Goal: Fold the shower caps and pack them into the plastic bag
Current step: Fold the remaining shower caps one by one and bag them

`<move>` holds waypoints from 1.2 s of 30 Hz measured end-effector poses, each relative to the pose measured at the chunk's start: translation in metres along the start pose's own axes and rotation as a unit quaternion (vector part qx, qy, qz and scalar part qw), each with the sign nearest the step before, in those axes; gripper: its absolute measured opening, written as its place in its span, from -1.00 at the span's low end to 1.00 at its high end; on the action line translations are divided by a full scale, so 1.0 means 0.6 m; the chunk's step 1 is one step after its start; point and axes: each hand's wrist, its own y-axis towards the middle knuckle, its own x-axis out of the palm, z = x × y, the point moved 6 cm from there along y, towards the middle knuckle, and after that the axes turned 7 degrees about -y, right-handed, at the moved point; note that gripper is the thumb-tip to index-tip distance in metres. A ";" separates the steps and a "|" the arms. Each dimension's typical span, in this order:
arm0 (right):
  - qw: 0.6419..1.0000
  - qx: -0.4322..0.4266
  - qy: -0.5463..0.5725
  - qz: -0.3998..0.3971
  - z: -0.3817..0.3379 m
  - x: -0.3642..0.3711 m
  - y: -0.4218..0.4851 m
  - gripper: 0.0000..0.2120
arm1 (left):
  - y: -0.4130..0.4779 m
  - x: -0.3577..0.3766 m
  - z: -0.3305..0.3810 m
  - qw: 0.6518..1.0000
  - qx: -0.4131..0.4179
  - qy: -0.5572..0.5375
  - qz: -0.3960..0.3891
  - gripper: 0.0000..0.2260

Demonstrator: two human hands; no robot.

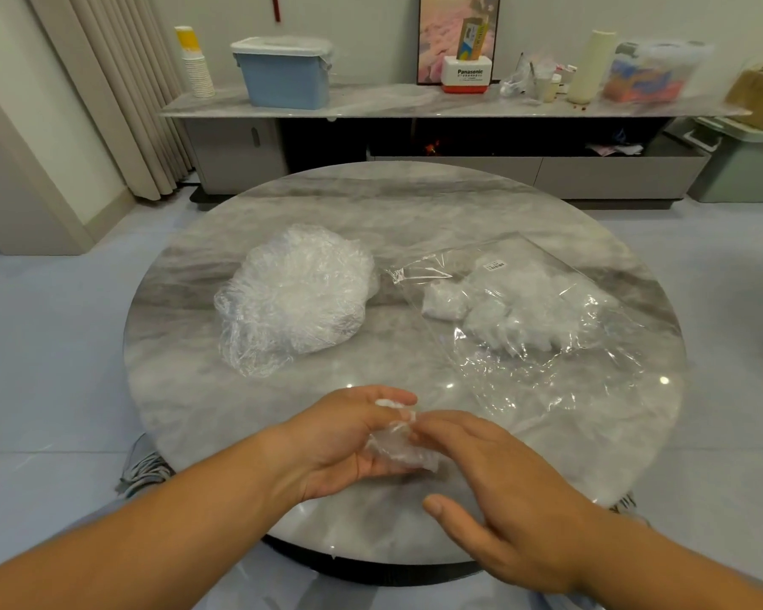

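Left hand (pixel 344 438) cups crumpled shower cap (pixel 399 449); right hand (pixel 494 490) touches it.

One round table (pixel 393 204), one heap of loose shower caps (pixel 296 297) at left, one plastic bag (pixel 547 328) at right, one crumpled cap (pixel 397 451) near, one blue box (pixel 287 79) far.
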 end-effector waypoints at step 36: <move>0.786 0.512 0.256 0.234 0.337 -0.138 -0.170 -0.25 | 0.090 0.241 -0.035 0.553 0.270 0.788 -0.020 -0.29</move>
